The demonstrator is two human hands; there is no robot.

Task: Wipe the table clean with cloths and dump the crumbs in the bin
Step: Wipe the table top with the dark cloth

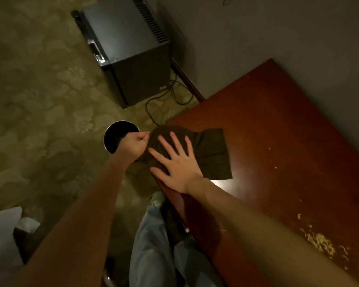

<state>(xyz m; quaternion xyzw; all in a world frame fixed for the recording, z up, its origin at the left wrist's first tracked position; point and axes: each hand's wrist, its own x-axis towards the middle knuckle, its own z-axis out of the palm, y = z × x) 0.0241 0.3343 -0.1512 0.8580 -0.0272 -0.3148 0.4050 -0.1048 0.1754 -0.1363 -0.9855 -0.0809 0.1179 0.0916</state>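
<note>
A dark brown cloth [209, 154] lies over the near left corner of the reddish wooden table [267, 129], part of it hanging past the edge. My right hand [177, 164] presses flat on the cloth with fingers spread. My left hand [134, 145] pinches the cloth's overhanging edge beside the table. A round black bin [116, 137] with a metal rim stands on the floor just left of that corner, under my left hand. A pile of pale crumbs [321, 243] lies on the table at the lower right, with a few stray bits further up.
A small dark fridge [131, 59] stands on the patterned carpet against the wall, with cables [164, 98] trailing on the floor behind the table. My legs and a shoe [157, 200] are beside the table edge. White bedding [2, 230] shows at lower left.
</note>
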